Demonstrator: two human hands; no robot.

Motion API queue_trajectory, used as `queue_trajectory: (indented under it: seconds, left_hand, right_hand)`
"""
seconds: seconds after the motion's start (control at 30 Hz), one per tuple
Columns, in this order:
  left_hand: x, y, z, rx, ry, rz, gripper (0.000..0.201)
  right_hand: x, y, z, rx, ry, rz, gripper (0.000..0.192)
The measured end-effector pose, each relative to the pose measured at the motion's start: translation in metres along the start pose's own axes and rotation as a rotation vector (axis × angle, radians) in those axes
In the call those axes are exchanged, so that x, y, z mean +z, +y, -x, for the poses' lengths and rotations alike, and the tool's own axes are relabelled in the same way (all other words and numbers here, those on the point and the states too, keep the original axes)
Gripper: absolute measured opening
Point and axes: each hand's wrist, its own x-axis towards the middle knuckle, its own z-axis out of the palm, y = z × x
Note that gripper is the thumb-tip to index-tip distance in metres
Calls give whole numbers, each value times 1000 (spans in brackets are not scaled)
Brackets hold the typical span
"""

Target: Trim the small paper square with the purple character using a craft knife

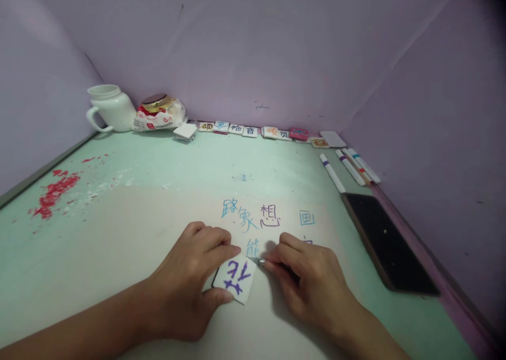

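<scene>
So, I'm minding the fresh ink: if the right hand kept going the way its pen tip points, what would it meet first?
Probably the white tile held by the left hand; the right hand aims its pen tip leftward at the tile's corner.

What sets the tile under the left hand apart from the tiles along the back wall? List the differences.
The tile under the left hand lies alone near the table's front edge, held by the left hand; the tiles along the back wall sit untouched in a row. The held tile bears one large purple character; the row's characters appear in several colours, and one tile there is pink. Both are small, flat, mostly white squares with a written character.
</scene>
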Motion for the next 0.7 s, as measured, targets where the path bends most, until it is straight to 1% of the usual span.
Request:
queue_trajectory:
  seconds: [0.3, 0.47, 0.53, 0.7]
  left_hand:
    - [0, 0, 0, 15, 10, -31, 41]
    - [0, -1, -2, 37, 7, 13, 40]
    - [0, -1, -2, 41, -4, 32, 40]
    - [-1, 0, -3, 34, -6, 29, 39]
  right_hand:
    - [0, -2, 3, 35, 2, -27, 21]
    - [7, -8, 6, 50, 116, 22, 24]
    - [9, -9, 7, 53, 140, 43, 23]
    - [9, -10, 5, 47, 114, 50, 24]
